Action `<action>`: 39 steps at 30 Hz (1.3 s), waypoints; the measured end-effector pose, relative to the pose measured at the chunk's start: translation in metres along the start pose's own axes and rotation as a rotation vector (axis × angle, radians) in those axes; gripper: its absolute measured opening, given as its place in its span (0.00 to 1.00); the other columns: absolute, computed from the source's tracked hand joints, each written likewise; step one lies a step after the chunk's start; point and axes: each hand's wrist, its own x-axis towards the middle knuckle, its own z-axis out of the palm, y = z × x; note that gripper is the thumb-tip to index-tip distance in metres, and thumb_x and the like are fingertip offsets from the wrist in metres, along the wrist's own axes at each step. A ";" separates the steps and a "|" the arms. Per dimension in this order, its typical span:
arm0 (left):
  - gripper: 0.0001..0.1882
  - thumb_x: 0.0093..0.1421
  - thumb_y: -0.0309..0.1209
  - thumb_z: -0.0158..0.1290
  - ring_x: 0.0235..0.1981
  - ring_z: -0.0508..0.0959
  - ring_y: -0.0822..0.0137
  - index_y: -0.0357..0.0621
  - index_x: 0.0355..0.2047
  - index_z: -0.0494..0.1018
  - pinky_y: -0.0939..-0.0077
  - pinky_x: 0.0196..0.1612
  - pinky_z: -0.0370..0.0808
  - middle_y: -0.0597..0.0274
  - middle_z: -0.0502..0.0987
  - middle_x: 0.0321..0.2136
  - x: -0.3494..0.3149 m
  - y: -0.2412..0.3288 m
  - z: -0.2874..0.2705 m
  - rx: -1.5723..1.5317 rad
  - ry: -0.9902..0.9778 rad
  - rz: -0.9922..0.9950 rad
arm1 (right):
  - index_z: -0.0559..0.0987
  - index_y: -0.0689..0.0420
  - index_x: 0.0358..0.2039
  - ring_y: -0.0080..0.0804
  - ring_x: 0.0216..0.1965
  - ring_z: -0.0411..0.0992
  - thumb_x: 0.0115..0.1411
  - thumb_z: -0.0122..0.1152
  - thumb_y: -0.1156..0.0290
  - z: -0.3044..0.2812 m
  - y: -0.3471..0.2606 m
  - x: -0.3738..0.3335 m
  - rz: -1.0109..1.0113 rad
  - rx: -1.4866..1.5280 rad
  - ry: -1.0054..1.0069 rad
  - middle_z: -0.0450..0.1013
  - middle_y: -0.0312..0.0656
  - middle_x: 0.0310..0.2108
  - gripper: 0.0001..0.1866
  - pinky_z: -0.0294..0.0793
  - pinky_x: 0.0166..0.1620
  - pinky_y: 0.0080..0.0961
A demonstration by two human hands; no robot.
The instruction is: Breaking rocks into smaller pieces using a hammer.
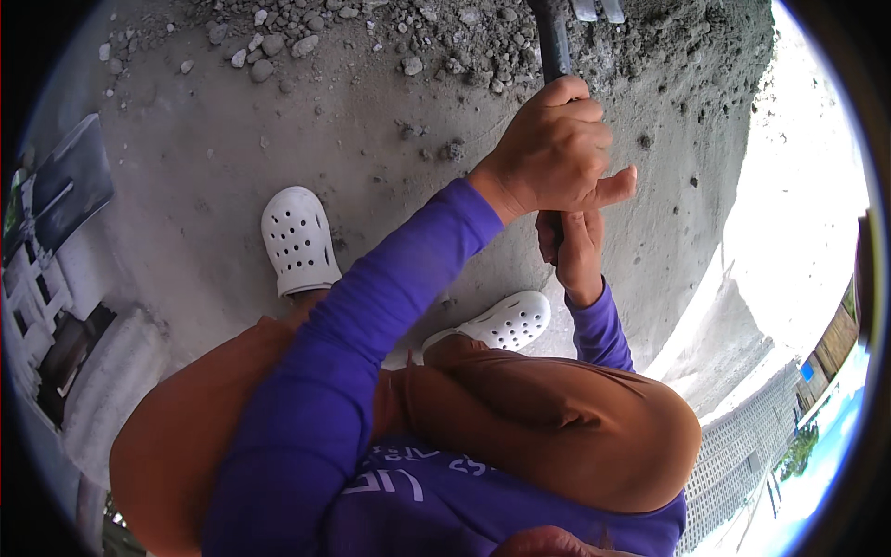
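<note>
A hand tool with a dark handle (550, 45) points toward the top of the view. Beside its upper end, light metal prongs (599, 9) are cut off by the picture's edge, so its exact kind does not show. My left hand (561, 148) is wrapped round the handle, its thumb sticking out to the right. Just below, my right hand (577, 249) closes on the dark lower end, partly covered by the left. Past the hands lies a heap of loose grey gravel and sand (445, 42).
White perforated clogs (299, 239) are on my feet, on the dusty grey concrete (204, 204). My bent knees, in brown trousers (575, 418), lie below the hands. Black and white items (74, 186) stand at the left rim. At right are sunlit ground and a blockwork wall (742, 464).
</note>
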 end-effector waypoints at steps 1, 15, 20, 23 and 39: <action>0.25 0.54 0.42 0.49 0.16 0.65 0.68 0.47 0.02 0.62 0.72 0.41 0.64 0.69 0.60 0.07 0.005 0.003 -0.010 0.022 0.045 0.064 | 0.69 0.60 0.29 0.16 0.10 0.55 0.65 0.39 0.53 0.004 -0.001 0.001 -0.157 0.020 -0.027 0.62 0.33 0.13 0.22 0.51 0.13 0.14; 0.23 0.51 0.38 0.50 0.16 0.64 0.70 0.49 0.02 0.60 0.73 0.39 0.61 0.71 0.60 0.08 -0.050 -0.027 -0.001 0.140 0.010 -0.179 | 0.71 0.65 0.27 0.21 0.20 0.62 0.65 0.43 0.57 0.017 0.027 0.024 0.123 -0.216 -0.076 0.65 0.34 0.18 0.22 0.63 0.25 0.21; 0.23 0.50 0.38 0.51 0.16 0.64 0.71 0.49 0.03 0.60 0.73 0.39 0.62 0.71 0.59 0.08 -0.011 -0.002 -0.020 0.132 0.130 0.061 | 0.69 0.62 0.37 0.15 0.10 0.56 0.65 0.39 0.53 0.015 0.017 0.015 -0.252 -0.077 -0.104 0.61 0.31 0.12 0.22 0.51 0.13 0.14; 0.22 0.50 0.37 0.51 0.16 0.65 0.70 0.48 0.03 0.61 0.72 0.39 0.63 0.69 0.61 0.08 -0.042 -0.026 -0.008 0.170 0.106 0.107 | 0.68 0.58 0.34 0.15 0.10 0.53 0.65 0.40 0.51 0.026 0.053 0.028 -0.188 -0.031 -0.101 0.59 0.30 0.12 0.21 0.51 0.13 0.15; 0.24 0.50 0.42 0.50 0.16 0.66 0.70 0.49 0.02 0.61 0.76 0.39 0.64 0.70 0.62 0.06 0.003 -0.032 -0.033 0.216 0.275 0.242 | 0.69 0.58 0.32 0.16 0.10 0.56 0.66 0.37 0.53 0.034 0.016 0.043 -0.297 0.020 -0.139 0.62 0.31 0.13 0.20 0.51 0.14 0.13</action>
